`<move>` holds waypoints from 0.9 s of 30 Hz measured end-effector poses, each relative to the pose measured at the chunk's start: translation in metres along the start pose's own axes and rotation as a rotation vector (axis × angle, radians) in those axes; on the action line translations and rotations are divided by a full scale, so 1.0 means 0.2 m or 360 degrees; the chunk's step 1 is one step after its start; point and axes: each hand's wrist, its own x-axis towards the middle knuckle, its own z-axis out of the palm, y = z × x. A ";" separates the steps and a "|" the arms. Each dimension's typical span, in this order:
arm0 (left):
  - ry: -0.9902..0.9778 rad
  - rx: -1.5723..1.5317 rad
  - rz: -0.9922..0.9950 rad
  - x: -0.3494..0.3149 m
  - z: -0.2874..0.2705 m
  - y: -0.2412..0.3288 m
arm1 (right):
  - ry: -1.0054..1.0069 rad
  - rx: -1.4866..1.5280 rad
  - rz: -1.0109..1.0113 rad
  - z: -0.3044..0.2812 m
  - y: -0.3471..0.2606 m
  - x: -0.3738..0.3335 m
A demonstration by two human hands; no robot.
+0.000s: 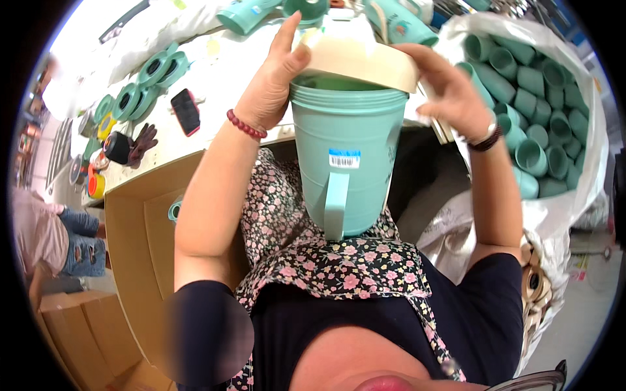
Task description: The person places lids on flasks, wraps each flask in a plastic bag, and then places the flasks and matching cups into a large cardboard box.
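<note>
Propping the left hand (277, 78) against the upper left side of a green jug (349, 124) and the left edge of its cream lid (365, 62); cannot tell firm grip from mere bracing there. Wearing a beaded bracelet (246, 125) on that wrist. Reaching the right hand (453, 91) to the lid's right edge with fingers on it, thumb free and palm loosely spread. Keeping the jug mouth up in front of a flowered apron (345, 274), with its handle (336, 205) toward the body and the lid aslant over its mouth, not seated along the near rim.

Beyond the jug, on a white tabletop (218, 72), more green jugs (248, 16). Left of the jug, a phone (186, 112), green rings (156, 68) and a dark glove (143, 143); nearer and lower, a cardboard box (147, 221). Right of the jug, a white sack (554, 215) full of green cups (531, 104).
</note>
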 end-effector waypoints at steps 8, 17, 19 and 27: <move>0.0800 -0.0038 0.0199 -0.09 0.08 -0.12 | 0.0618 0.0609 0.0295 0.33 0.20 0.15; 0.0674 0.0349 0.0537 -0.19 -0.06 -0.24 | 0.0564 0.0171 0.0031 0.39 0.34 0.18; 0.0265 0.1025 0.0747 -0.28 -0.19 -0.14 | 0.0362 -0.0126 -0.0308 0.36 0.25 0.24; 0.0514 0.1526 0.0697 -0.43 -0.06 -0.10 | 0.0132 0.0070 -0.0053 0.50 0.23 0.12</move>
